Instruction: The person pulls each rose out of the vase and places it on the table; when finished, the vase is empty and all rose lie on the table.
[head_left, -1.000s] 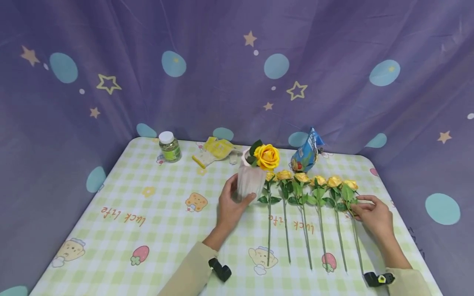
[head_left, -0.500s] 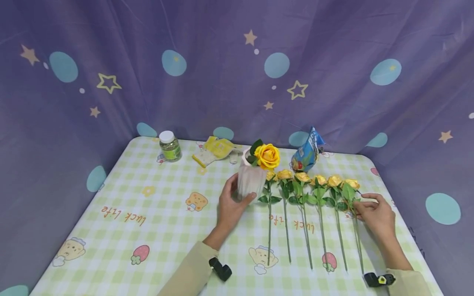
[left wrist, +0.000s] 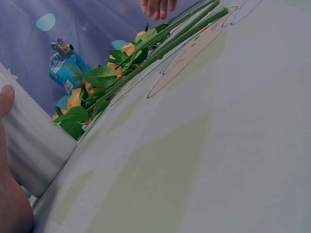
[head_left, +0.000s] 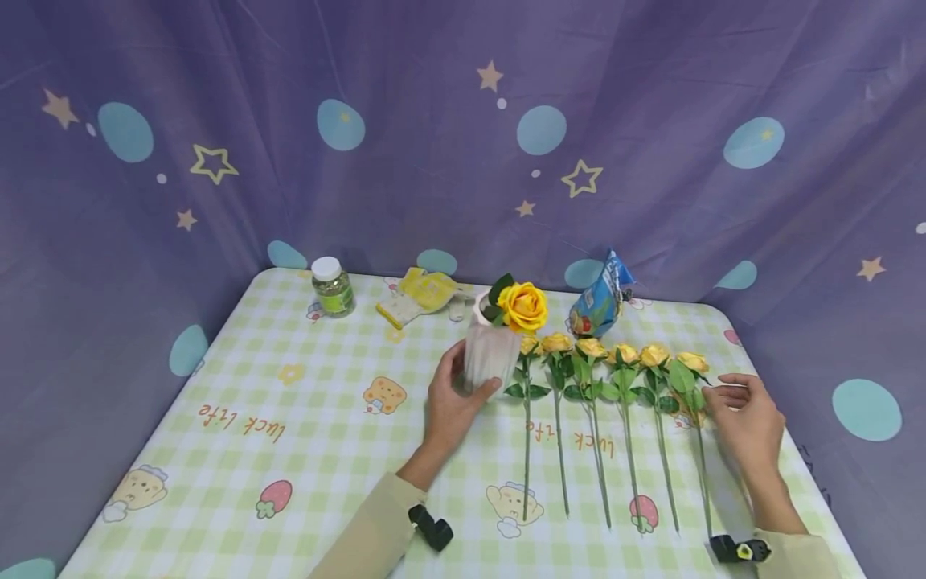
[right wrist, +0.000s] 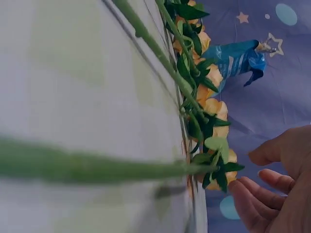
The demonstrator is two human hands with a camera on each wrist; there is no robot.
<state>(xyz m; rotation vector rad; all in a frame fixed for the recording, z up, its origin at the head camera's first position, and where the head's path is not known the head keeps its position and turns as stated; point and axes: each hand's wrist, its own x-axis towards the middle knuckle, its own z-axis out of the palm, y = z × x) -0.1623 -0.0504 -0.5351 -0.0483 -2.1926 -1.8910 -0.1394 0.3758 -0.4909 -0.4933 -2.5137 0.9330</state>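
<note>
My left hand (head_left: 450,406) grips a pale ribbed vase (head_left: 490,358), thumb across its front. The vase stands on the table, also partly visible at the left edge of the left wrist view. One large yellow rose (head_left: 524,307) with dark leaves leans out of its mouth. Several smaller yellow roses lie side by side to the right, heads away from me. Beside the rightmost rose (head_left: 692,362) is my right hand (head_left: 748,422), holding nothing. In the right wrist view its thumb and fingers (right wrist: 250,201) are apart, fingertips right by the flower head (right wrist: 232,165).
Along the back of the table stand a white-lidded jar (head_left: 332,288), a crumpled yellow packet (head_left: 423,293) and a blue clipped snack bag (head_left: 596,299). A checked cloth (head_left: 304,474) covers the table. Purple curtain (head_left: 434,201) hangs close behind and at both sides.
My right hand has let go of the rightmost rose and drawn a little to the right. That rose's head has shifted slightly right. My left hand and the vase have stayed put.
</note>
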